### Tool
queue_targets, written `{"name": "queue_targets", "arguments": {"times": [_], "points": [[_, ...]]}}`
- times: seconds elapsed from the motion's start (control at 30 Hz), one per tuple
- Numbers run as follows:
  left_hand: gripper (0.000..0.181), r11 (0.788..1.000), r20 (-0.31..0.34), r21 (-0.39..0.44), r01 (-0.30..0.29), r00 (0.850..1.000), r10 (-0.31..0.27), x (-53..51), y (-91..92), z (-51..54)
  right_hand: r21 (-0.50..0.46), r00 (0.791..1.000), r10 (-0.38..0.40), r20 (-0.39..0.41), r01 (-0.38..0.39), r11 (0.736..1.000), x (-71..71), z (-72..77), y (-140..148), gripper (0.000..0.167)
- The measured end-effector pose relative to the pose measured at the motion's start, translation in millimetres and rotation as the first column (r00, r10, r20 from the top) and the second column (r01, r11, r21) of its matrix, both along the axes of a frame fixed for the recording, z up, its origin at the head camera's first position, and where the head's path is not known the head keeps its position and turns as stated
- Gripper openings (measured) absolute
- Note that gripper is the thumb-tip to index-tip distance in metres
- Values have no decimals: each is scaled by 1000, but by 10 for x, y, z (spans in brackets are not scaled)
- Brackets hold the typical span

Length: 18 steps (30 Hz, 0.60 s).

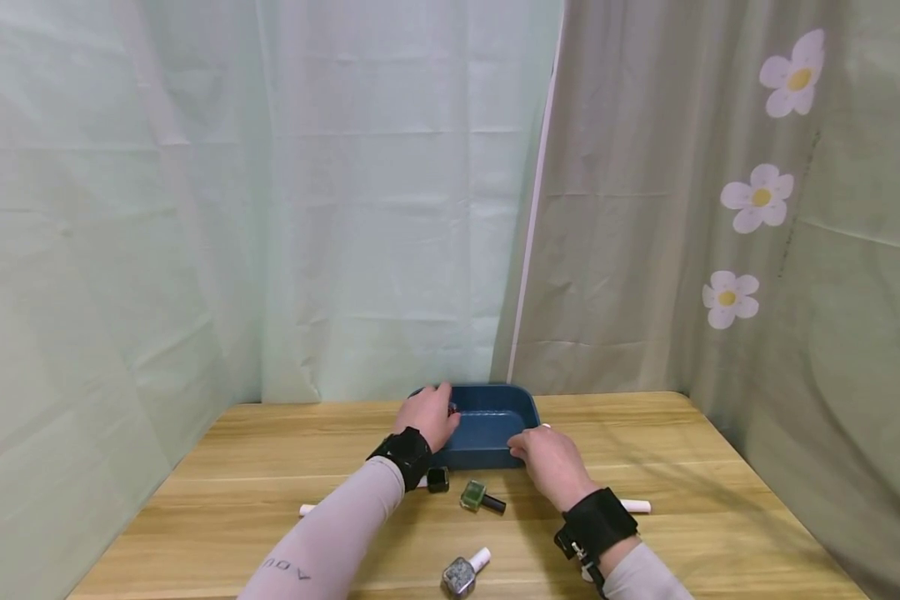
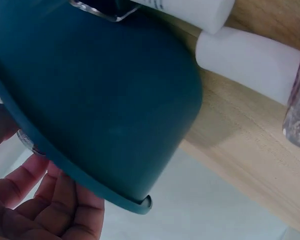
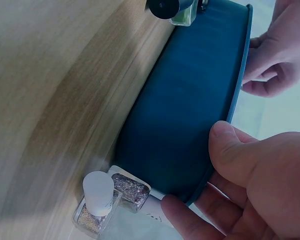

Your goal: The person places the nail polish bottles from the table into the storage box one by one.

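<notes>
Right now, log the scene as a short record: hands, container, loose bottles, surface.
left_hand: left hand holds a small clear bottle, mostly hidden, at the tray's left end
right_hand: right hand pinches the tray's rim, near right corner
container: deep blue rectangular tray
loose_bottles: green square bottle, black cap; silver-glitter bottle, white cap; others partly hidden
surface: wood-grain table

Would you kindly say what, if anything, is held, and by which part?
The right hand grips the blue tray by its rim; the left hand seems to hold a small bottle, part unclear.
</notes>
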State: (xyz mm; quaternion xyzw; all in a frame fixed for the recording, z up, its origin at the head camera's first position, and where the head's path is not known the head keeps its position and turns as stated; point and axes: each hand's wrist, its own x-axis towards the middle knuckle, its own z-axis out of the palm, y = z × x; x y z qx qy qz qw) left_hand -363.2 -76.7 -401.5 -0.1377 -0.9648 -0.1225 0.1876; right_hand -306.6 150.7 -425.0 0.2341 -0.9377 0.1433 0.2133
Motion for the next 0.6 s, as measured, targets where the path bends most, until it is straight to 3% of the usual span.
{"name": "queue_targets", "arguments": {"times": [0.43, 0.57, 0.6], "points": [[24, 999, 49, -29, -34, 998, 36, -25, 28, -29, 13, 999, 6, -38, -5, 1000, -30, -21, 1, 7], [25, 999, 36, -42, -27, 999, 29, -181, 13, -160, 9, 999, 5, -32, -5, 1000, -25, -25, 7, 6], [26, 998, 24, -51, -25, 999, 26, -285, -6, -260, 8, 999, 5, -33, -4, 1000, -23, -24, 7, 6]]}}
